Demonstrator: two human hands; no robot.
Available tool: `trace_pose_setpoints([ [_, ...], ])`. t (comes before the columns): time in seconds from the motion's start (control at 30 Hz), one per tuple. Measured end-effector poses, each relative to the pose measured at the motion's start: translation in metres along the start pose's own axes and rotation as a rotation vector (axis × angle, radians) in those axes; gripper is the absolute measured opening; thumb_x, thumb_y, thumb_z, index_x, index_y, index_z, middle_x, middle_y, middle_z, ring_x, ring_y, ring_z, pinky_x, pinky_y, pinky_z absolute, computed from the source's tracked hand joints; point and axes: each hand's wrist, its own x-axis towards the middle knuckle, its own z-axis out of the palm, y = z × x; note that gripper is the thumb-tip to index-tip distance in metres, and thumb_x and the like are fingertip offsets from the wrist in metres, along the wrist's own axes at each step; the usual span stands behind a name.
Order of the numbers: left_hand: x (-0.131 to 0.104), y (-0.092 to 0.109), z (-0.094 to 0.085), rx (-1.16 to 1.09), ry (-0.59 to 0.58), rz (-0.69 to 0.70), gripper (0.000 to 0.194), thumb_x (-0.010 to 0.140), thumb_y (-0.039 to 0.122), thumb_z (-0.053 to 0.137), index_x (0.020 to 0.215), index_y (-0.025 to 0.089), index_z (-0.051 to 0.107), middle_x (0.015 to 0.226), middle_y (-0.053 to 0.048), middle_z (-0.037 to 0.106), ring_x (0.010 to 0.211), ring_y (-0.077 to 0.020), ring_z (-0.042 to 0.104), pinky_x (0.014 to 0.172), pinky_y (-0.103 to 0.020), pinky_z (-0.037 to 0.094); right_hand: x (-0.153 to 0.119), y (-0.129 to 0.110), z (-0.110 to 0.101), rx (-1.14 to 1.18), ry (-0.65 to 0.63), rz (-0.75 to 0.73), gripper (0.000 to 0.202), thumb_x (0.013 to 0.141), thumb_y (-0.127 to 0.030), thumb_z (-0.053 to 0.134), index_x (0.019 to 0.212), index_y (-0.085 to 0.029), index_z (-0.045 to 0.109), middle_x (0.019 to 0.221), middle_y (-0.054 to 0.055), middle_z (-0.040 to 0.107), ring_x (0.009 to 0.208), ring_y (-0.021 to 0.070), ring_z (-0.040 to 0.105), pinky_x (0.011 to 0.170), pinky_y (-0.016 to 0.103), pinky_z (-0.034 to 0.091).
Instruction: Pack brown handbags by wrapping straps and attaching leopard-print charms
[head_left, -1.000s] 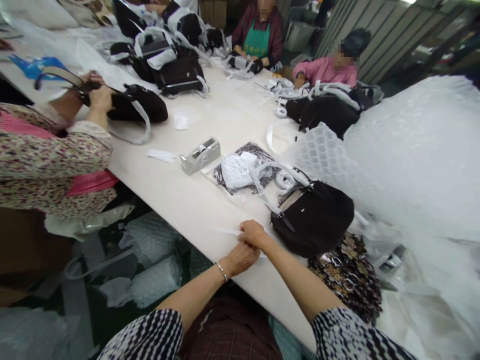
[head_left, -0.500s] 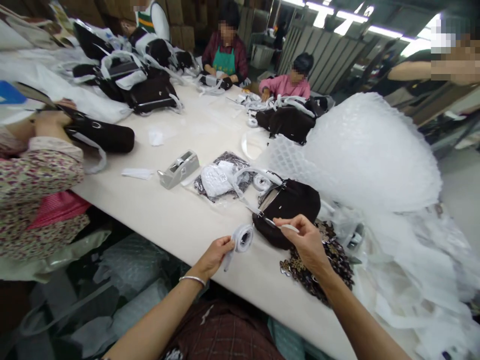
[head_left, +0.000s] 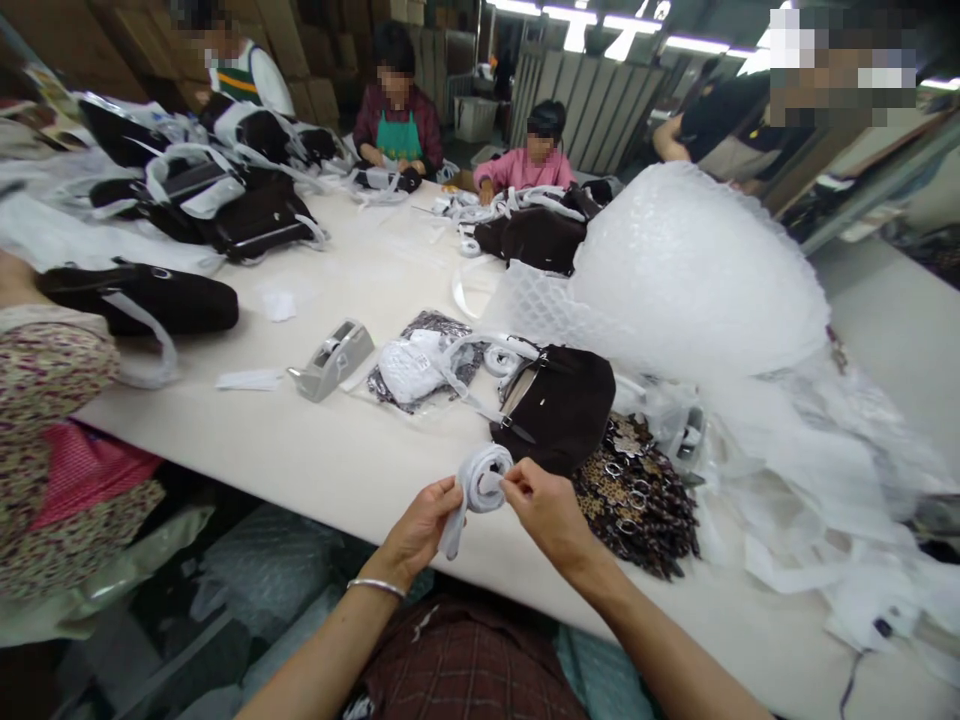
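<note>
Head view. A white roll (head_left: pixel 475 474) is held by both hands at the near edge of the pale table (head_left: pixel 300 435), at six o'clock from the centre of the view. Its left side is pinched between the thumb and fingers of the left hand (head_left: pixel 426 520), set at eight o'clock from it; by the right hand (head_left: pixel 553 512), set at four o'clock, a pale end near the roll's middle is pinched between thumb and forefinger. By this two-sided hold, it may be judged, the turns are steadied against springing loose. A dark bag (head_left: pixel 566 410) is placed at two o'clock and a tape dispenser (head_left: pixel 335 362) at ten, presumably for easy reach; between them, at eleven, a packet (head_left: pixel 409 370) is laid. A heap of dark ringed pieces (head_left: pixel 645 500) is seen at three o'clock. The roll is formed of a soft-looking flat strip, wound in uneven turns, with a short tail hung at seven o'clock.
</note>
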Motion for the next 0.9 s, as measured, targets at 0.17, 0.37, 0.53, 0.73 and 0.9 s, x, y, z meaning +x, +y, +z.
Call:
trace_pose_setpoints([
  [0.17, -0.003, 0.003, 0.009, 0.048, -0.073, 0.080, 0.038, 0.073, 0.040, 0.081, 0.098, 0.013, 0.072, 0.084, -0.005, 0.070, 0.065, -0.0091, 0.057, 0.066, -0.017, 0.047, -0.006, 0.001, 0.012, -0.253, 0.170, -0.275, 0.020, 0.091, -0.019, 0.051, 0.074, -0.018, 0.061, 0.064, 0.002, 0.065, 0.058, 0.0118, 0.060, 0.058, 0.022, 0.036],
  [0.37, -0.007, 0.007, 0.009, 0.091, -0.113, 0.094, 0.041, 0.074, 0.042, 0.079, 0.105, 0.016, 0.071, 0.097, -0.007, 0.072, 0.089, -0.0181, 0.064, 0.083, -0.025, 0.047, -0.004, 0.002, 0.001, -0.046, 0.258, -0.039, 0.017, 0.085, -0.027, 0.057, 0.072, -0.019, 0.062, 0.065, 0.002, 0.066, 0.058, 0.0128, 0.059, 0.060, 0.023, 0.039],
  [0.53, -0.004, 0.003, 0.008, 0.201, -0.177, 0.136, 0.046, 0.077, 0.042, 0.076, 0.114, 0.015, 0.069, 0.103, -0.007, 0.072, 0.097, -0.0203, 0.062, 0.089, -0.026, 0.043, -0.001, 0.002, -0.003, 0.605, 0.068, 0.465, 0.024, 0.072, -0.038, 0.069, 0.068, -0.019, 0.056, 0.055, 0.000, 0.064, 0.038, 0.0077, 0.040, 0.038, 0.021, 0.026],
  [0.73, -0.001, 0.001, 0.014, 0.388, -0.190, 0.194, 0.051, 0.079, 0.046, 0.072, 0.120, 0.016, 0.067, 0.123, -0.009, 0.064, 0.102, -0.0225, 0.057, 0.091, -0.029, 0.041, -0.004, 0.008, 0.004, 0.866, 0.129, 0.590, 0.035, 0.066, -0.046, 0.073, 0.071, -0.018, 0.052, 0.058, 0.000, 0.063, 0.034, 0.0030, 0.031, 0.033, 0.018, 0.015],
  [0.9, 0.002, 0.003, 0.017, 0.491, -0.166, 0.225, 0.036, 0.080, 0.043, 0.071, 0.102, 0.015, 0.072, 0.136, -0.010, 0.053, 0.103, -0.0223, 0.056, 0.090, -0.030, 0.042, -0.011, 0.011, 0.016, 0.885, 0.120, 0.520, 0.037, 0.069, -0.049, 0.074, 0.075, -0.018, 0.054, 0.058, -0.002, 0.062, 0.037, 0.0045, 0.038, 0.035, 0.018, 0.020],
])
